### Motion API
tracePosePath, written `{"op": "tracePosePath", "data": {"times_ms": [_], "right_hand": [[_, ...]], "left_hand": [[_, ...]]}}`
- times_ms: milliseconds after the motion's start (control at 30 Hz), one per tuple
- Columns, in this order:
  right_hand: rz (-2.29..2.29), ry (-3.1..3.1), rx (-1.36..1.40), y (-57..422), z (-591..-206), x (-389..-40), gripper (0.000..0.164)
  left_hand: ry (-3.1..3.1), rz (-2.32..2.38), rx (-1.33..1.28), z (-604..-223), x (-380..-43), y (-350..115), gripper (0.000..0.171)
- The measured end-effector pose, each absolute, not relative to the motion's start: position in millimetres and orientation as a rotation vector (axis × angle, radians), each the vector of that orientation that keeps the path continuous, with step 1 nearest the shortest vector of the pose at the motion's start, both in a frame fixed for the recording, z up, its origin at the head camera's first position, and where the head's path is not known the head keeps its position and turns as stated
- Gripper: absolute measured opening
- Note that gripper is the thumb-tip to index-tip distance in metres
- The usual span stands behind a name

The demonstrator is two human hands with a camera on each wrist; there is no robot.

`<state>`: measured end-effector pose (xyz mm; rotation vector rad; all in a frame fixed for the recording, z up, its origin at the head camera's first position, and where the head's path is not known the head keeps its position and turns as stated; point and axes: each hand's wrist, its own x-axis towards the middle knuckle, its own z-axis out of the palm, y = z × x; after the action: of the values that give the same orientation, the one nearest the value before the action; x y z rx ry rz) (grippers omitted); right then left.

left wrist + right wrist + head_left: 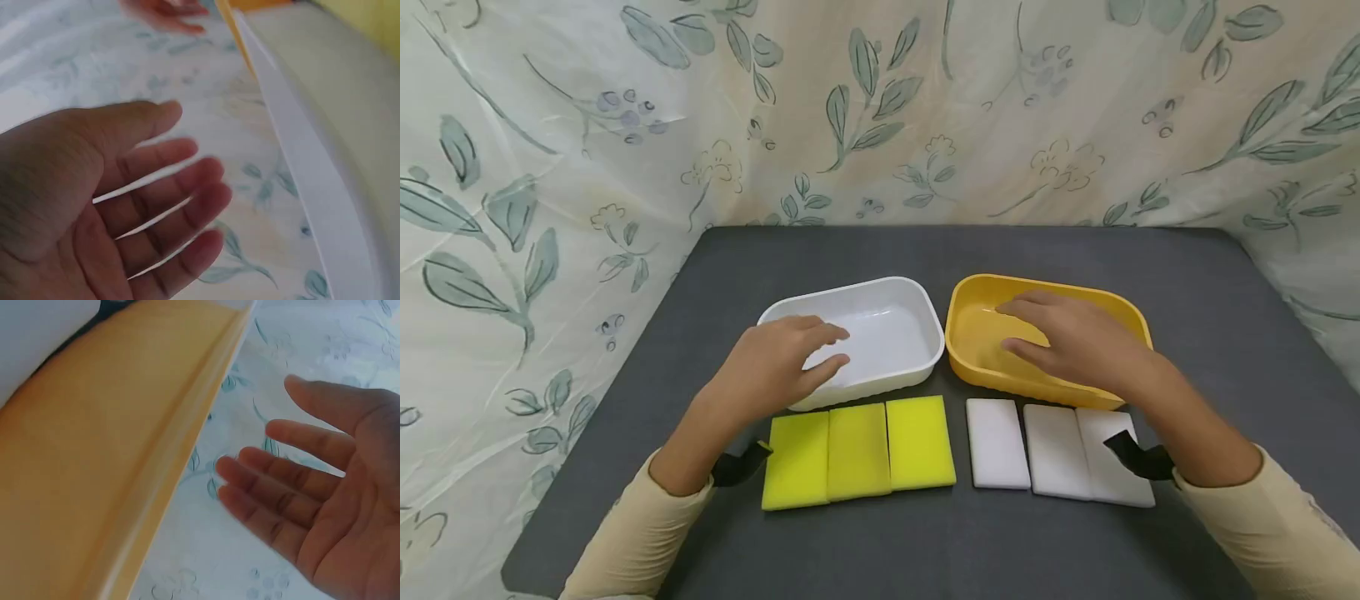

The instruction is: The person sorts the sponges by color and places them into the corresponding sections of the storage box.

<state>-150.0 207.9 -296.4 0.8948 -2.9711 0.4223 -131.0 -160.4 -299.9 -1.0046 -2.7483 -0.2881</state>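
Head view: from between the trays, white tray [887,333] sits at 9 o'clock, yellow tray [973,337] at 3, yellow sponges [858,452] at 7, white sponges [1057,452] between 4 and 5. Your left hand [778,358] is over the white tray, right hand [1078,337] over the yellow. Trays look light, stiff, maybe slick; pinch opposite rims. Sponges look light, soft; grip long edges gently. Left wrist view: your fingers parted, nothing held, tray wall at 3 o'clock. Right wrist view: fingers spread, nothing held, tray wall at 9.
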Motion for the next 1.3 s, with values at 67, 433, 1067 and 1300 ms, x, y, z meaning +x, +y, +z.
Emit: {"op": "tracePosePath", "data": {"times_ms": [67,433,1067,1300], "right_hand": [[0.428,-2.929,0.927,201.5,-299.4,-150.6,0.042],[0.494,-2.71,1.245,164.6,-325.6,-157.7,0.029],[0.385,-2.592,1.361,147.2,-349.7,-159.2,0.018],[0.413,-2.586,1.323,144.4,-352.1,-161.5,0.012]], "left_hand": [[-2.746,-0.283,-1.047,-301.2,-116.9,-158.9,0.028],[-3.029,-0.226,-0.929,-321.8,-59.4,-169.5,0.059],[-3.156,-0.367,-0.819,-353.8,-35.9,-190.5,0.102],[-3.151,-0.391,-0.799,-361.6,-35.4,-190.3,0.102]]}}
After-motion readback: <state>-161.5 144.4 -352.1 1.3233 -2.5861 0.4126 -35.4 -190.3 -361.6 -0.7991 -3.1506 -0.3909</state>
